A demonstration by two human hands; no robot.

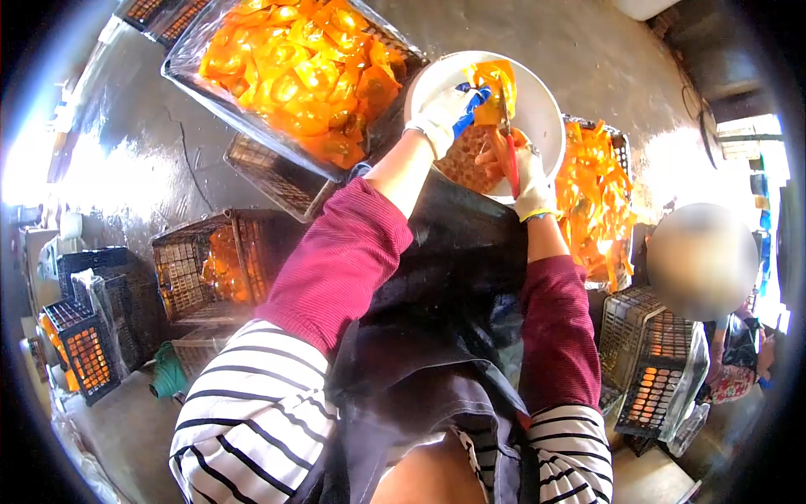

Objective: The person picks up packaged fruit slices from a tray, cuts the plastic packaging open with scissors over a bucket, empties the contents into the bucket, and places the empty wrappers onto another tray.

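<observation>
My left hand (pixel 447 111), in a white and blue glove, is closed on a glossy orange, limp piece (pixel 494 81) above a white bucket (pixel 550 105). My right hand (pixel 531 178), in a pale glove, grips scissors (pixel 511 158) with red handles. The blades point up beside the orange piece; I cannot tell whether they touch it. Several small, brownish-orange rounded pieces (pixel 467 162) lie in the bucket, partly hidden by my hands. Another orange bit (pixel 495 153) shows by the right fingers.
A plastic-lined crate (pixel 180 71) heaped with glossy orange pieces stands left of the bucket. Another crate (pixel 623 151) of orange strips is on the right. Stacked crates (pixel 634 332) and a person (pixel 739 353) are at far right. More crates (pixel 180 269) stand at left.
</observation>
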